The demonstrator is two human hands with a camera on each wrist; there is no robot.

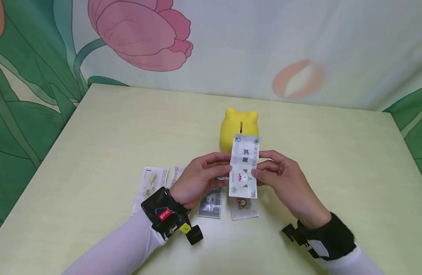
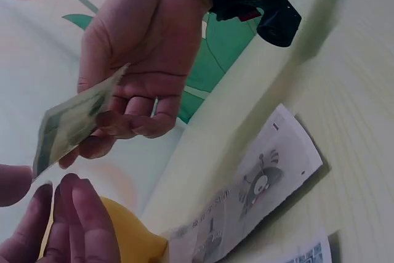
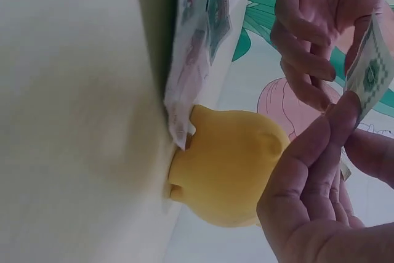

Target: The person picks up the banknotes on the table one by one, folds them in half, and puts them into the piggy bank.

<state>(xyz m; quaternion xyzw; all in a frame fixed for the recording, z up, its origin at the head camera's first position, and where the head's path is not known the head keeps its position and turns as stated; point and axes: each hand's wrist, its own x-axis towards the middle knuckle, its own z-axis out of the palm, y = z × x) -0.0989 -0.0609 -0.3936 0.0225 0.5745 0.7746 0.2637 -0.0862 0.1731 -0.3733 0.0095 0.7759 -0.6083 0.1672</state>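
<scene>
Holding step: the left hand (image 1: 201,177) and right hand (image 1: 287,177) pinch opposite edges of a rectangular white-and-grey paper banknote (image 1: 244,154), just right of frame centre; the next move probably calls for folding it evenly.

Indoor room, kind unclear, pale table (image 1: 327,145), floral backdrop (image 1: 238,49)
</scene>
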